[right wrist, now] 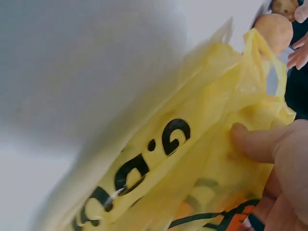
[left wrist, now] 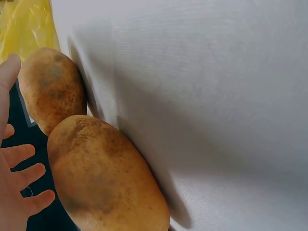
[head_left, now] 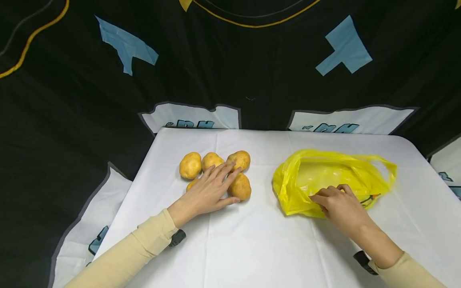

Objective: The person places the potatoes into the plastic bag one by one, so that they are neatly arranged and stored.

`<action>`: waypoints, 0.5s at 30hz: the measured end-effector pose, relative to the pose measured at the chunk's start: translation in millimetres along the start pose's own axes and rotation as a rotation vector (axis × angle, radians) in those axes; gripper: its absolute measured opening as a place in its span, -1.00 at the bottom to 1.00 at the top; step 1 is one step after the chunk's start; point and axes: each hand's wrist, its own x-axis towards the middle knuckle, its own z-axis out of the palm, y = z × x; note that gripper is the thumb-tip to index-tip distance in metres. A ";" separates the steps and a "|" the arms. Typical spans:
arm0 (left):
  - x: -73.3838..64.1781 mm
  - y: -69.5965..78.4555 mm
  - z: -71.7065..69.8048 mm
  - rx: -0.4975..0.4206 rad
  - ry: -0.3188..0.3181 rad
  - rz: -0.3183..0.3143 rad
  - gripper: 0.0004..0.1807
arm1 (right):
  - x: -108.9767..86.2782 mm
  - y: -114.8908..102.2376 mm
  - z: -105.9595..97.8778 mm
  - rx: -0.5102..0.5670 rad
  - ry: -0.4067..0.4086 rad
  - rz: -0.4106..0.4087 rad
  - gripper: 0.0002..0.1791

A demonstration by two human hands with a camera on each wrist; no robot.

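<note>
Several yellow-brown potatoes [head_left: 190,165] lie close together left of centre on the white table. My left hand [head_left: 210,192] reaches over them with fingers spread and straight, its fingertips at the two right-hand potatoes; one potato is mostly hidden behind the hand. Two potatoes [left wrist: 106,178] touch each other in the left wrist view, beside the extended fingers. To the right, a yellow plastic bag [head_left: 286,186] lies with its mouth gaping. My right hand [head_left: 342,208] pinches the near edge of that mouth between thumb and fingers. Dark printing shows on the bag [right wrist: 202,101] in the right wrist view.
A white cloth [head_left: 252,240] covers the table. Behind it hangs a black curtain [head_left: 230,72] with blue and white shapes. One bag handle [head_left: 390,170] loops out at the right. Dark wrist devices [head_left: 177,237] sit under both forearms.
</note>
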 end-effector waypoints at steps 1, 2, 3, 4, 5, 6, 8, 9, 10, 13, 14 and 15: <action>0.3 0.2 0.0 0.003 -0.004 0.002 -0.11 | -0.7 0.5 0.4 -0.006 0.008 -0.017 -0.62; 0.7 0.5 0.0 0.008 -0.009 0.003 -0.11 | -1.4 1.0 0.9 -0.006 0.017 -0.034 -0.62; 1.1 0.8 -0.2 0.010 -0.013 0.004 -0.10 | -2.1 1.7 1.6 -0.007 0.027 -0.049 -0.63; 1.3 1.1 -0.2 0.012 -0.014 0.005 -0.10 | -2.8 2.3 2.2 -0.005 0.041 -0.064 -0.63; 1.6 1.4 -0.3 0.013 -0.016 0.005 -0.10 | -3.3 2.9 2.5 -0.003 0.054 -0.077 -0.64; 1.9 1.8 -0.7 0.016 -0.016 0.003 -0.10 | -3.8 3.5 2.7 0.002 0.068 -0.090 -0.64; 2.3 2.4 -1.5 0.014 -0.017 -0.001 -0.10 | -4.8 4.8 3.1 0.013 0.093 -0.108 -0.66; 2.4 2.6 -2.0 0.014 -0.018 -0.002 -0.10 | -5.4 5.6 3.2 0.020 0.104 -0.113 -0.66; 2.5 2.7 -2.3 0.012 -0.020 -0.005 -0.10 | -6.2 6.4 3.1 0.026 0.113 -0.119 -0.66; 3.1 3.4 -2.5 0.017 -0.035 -0.004 -0.10 | -8.9 9.3 3.1 0.051 0.132 -0.135 -0.68; 3.6 3.5 -2.1 0.018 -0.037 0.000 -0.10 | -10.2 10.6 3.6 0.063 0.135 -0.140 -0.68; 4.1 3.8 -1.8 0.021 -0.041 0.004 -0.10 | -11.5 12.0 4.2 0.076 0.139 -0.146 -0.69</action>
